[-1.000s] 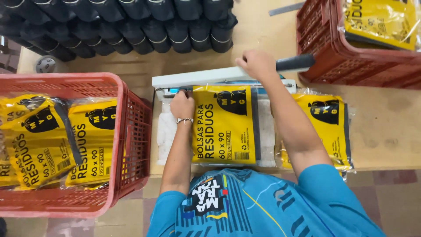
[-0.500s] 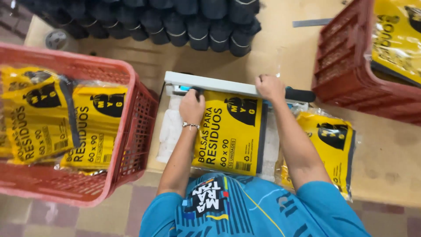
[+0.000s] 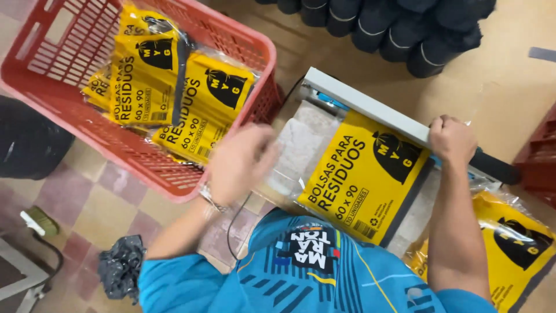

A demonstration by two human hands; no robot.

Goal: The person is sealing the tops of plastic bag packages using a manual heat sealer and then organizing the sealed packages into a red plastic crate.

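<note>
My right hand (image 3: 452, 139) is gripping the grey arm of the sealing press (image 3: 370, 110), fingers clenched around it near its black handle (image 3: 495, 168) at the right of the frame. The arm is lying across the top edge of a yellow packet of bags (image 3: 362, 174), which is sitting in the middle of the frame on the press bed, its clear wrapper showing pale at the left side. My left hand (image 3: 240, 162) is hovering blurred, left of centre, fingers loosely spread and holding nothing, just beside the rim of the red basket (image 3: 150, 159). The basket is filling the upper left and is holding several more yellow packets (image 3: 174, 87). Another yellow packet (image 3: 515, 243) is lying at the lower right, and dark rolls (image 3: 405, 29) are stacked along the top.
</note>
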